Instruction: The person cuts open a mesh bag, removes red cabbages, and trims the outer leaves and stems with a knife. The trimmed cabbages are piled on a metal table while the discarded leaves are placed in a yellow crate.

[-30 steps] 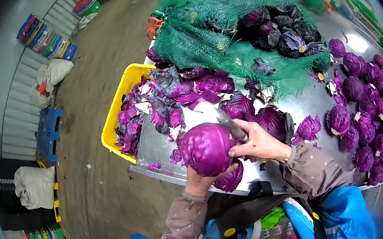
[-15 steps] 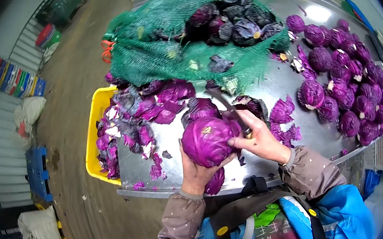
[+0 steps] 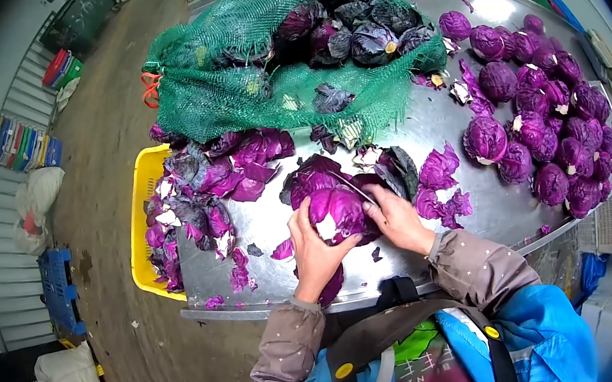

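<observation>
A red cabbage [image 3: 341, 208] is in front of me on the metal table, its pale cut stem end facing toward my left hand [image 3: 317, 250]. The fingers of that hand are wrapped round the cabbage's left and near side. My right hand [image 3: 400, 222] grips a knife [image 3: 352, 186], whose thin blade lies against the top right of the cabbage. Its handle is mostly hidden by the fingers. Dark outer leaves [image 3: 396, 170] lie just beyond the right hand, and a purple leaf piece [image 3: 332, 286] is below the left wrist.
Behind, a green mesh sack [image 3: 232, 96] holds dark-leaved cabbages [image 3: 373, 43]. A yellow crate [image 3: 143, 235] heaped with leaf trimmings [image 3: 204, 181] stands at the table's left edge. Several trimmed cabbages [image 3: 537, 126] cover the right side of the metal table [image 3: 271, 280]. Loose leaves [image 3: 440, 185] lie between.
The cabbage has been lowered to the table and turned, so a pale cut stem now shows. The knife blade has come down from pointing up and away to lying against the cabbage.
</observation>
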A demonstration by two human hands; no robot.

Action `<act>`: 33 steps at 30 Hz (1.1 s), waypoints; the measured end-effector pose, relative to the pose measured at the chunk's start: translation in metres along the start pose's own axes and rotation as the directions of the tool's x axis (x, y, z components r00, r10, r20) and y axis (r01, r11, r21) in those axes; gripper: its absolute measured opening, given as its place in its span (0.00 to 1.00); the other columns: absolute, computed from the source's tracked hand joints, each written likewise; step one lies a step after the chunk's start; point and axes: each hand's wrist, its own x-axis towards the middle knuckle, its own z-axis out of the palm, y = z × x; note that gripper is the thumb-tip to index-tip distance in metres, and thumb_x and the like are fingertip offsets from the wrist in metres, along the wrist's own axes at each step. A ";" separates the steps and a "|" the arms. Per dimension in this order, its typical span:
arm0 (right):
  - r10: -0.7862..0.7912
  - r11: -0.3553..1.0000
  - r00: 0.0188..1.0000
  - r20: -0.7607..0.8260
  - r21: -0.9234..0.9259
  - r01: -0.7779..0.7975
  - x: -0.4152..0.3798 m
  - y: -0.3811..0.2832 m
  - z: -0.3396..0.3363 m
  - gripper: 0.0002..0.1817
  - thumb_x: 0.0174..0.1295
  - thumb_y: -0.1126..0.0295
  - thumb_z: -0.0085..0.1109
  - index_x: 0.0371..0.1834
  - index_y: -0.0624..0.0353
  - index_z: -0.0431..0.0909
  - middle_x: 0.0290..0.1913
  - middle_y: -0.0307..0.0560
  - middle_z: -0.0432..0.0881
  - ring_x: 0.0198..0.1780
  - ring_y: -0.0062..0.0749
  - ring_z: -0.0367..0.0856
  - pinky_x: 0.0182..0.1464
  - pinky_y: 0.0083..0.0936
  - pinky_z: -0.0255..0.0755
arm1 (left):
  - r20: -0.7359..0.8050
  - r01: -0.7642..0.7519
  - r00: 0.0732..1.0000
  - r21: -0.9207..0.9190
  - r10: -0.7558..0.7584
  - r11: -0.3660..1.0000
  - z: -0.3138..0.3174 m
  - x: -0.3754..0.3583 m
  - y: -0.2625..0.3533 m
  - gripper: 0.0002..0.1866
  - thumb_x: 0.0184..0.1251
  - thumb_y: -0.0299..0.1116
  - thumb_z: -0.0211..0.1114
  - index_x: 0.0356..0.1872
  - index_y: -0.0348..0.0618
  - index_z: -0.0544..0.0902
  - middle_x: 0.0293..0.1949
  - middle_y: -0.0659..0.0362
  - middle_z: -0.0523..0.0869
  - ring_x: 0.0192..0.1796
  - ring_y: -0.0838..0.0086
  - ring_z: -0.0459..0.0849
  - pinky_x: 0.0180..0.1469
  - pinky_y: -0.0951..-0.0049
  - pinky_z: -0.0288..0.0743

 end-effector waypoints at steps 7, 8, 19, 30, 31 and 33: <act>-0.081 0.979 0.963 0.255 -0.159 0.124 0.004 -0.036 -0.043 0.31 0.58 0.72 0.53 0.66 0.36 0.64 0.45 0.48 0.72 0.28 0.44 0.81 0.26 0.37 0.76 | -0.089 -0.080 0.993 0.032 0.083 0.996 0.024 0.027 0.012 0.50 0.37 0.44 0.78 0.61 0.30 0.61 0.58 0.42 0.65 0.61 0.49 0.65 0.62 0.55 0.61; -0.049 0.969 0.963 0.264 -0.221 0.110 0.006 -0.038 -0.044 0.31 0.57 0.73 0.53 0.66 0.36 0.64 0.44 0.49 0.72 0.26 0.43 0.81 0.26 0.37 0.76 | -0.107 -0.097 0.989 0.058 0.103 0.994 0.026 0.029 0.015 0.50 0.37 0.43 0.78 0.60 0.29 0.61 0.57 0.42 0.65 0.60 0.49 0.65 0.62 0.55 0.61; -0.083 0.871 0.968 0.236 -0.456 0.185 0.082 -0.016 -0.031 0.17 0.58 0.69 0.50 0.52 0.50 0.74 0.32 0.54 0.77 0.28 0.42 0.83 0.25 0.36 0.75 | -0.105 -0.064 0.991 0.165 0.082 0.984 0.037 0.038 0.016 0.51 0.36 0.45 0.79 0.59 0.26 0.61 0.51 0.42 0.67 0.55 0.49 0.67 0.59 0.55 0.62; 0.146 0.980 0.965 0.219 0.098 -0.171 0.063 0.005 -0.026 0.15 0.54 0.64 0.60 0.40 0.62 0.77 0.27 0.65 0.77 0.35 0.61 0.78 0.38 0.46 0.70 | -0.063 0.033 0.997 -0.054 -0.036 0.998 0.010 -0.023 -0.015 0.56 0.40 0.41 0.79 0.67 0.34 0.52 0.61 0.41 0.60 0.65 0.52 0.61 0.66 0.58 0.58; 0.161 0.973 0.963 0.218 0.127 -0.191 0.058 0.000 -0.026 0.14 0.55 0.67 0.60 0.41 0.65 0.77 0.28 0.63 0.78 0.33 0.54 0.79 0.38 0.40 0.71 | -0.069 0.040 0.997 -0.056 -0.044 0.998 0.013 -0.026 -0.021 0.56 0.40 0.41 0.79 0.67 0.34 0.52 0.61 0.41 0.60 0.65 0.52 0.61 0.66 0.58 0.58; 0.189 0.947 0.959 0.210 0.218 -0.235 0.047 -0.013 -0.027 0.14 0.55 0.64 0.60 0.39 0.63 0.78 0.25 0.64 0.76 0.33 0.60 0.77 0.36 0.44 0.69 | 0.035 0.246 0.965 -0.451 -0.258 0.858 0.023 -0.031 -0.035 0.54 0.44 0.40 0.77 0.68 0.34 0.51 0.62 0.41 0.60 0.65 0.55 0.62 0.66 0.61 0.58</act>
